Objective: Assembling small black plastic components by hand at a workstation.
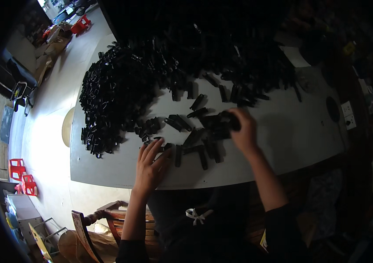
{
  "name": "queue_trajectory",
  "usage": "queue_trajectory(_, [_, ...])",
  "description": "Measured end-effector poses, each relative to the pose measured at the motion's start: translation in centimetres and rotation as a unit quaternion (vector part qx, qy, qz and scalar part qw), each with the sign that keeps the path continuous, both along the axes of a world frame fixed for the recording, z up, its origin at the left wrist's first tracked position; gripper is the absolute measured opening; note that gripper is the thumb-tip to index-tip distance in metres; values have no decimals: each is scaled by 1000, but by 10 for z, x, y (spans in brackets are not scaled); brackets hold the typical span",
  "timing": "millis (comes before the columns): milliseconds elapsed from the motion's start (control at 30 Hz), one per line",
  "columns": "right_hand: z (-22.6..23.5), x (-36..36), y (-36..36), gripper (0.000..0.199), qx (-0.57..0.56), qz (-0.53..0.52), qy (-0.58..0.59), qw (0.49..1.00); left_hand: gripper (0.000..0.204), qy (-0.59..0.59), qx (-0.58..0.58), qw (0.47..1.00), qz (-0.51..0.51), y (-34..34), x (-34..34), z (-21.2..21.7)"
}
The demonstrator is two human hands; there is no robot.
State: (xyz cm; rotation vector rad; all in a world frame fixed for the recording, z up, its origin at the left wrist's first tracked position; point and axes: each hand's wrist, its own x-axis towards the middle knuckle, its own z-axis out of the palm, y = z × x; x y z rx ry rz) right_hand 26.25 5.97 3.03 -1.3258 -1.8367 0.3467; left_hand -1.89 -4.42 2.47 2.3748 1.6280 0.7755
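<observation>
My left hand [149, 165] rests low over the grey table, its fingers spread at the edge of a few small black pieces [151, 127]; a dark piece shows by its fingertips. To the right, my right hand [245, 130] curls its thumb and fingers round a dark black piece [230, 121], whose exact shape is lost in shadow. Just left of that hand lies a cluster of long black plastic pieces [210, 125]. Between both hands, several more narrow black pieces [178, 155] lie loose, some crossing one another.
A large heap of small black parts [112, 96] covers the table's left side, joining a dark heap of longer pieces [239, 65] at the back. The grey tabletop [291, 131] extends right toward a wall socket [347, 115]. A wooden chair [121, 215] stands behind the near edge; red stools [17, 169] are at left.
</observation>
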Motion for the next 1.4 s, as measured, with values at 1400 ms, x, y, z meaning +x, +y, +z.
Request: queue_trajectory(1400, [18, -26, -157, 25, -378, 172, 314, 854, 16, -391, -167, 905, 1, -65, 42, 7])
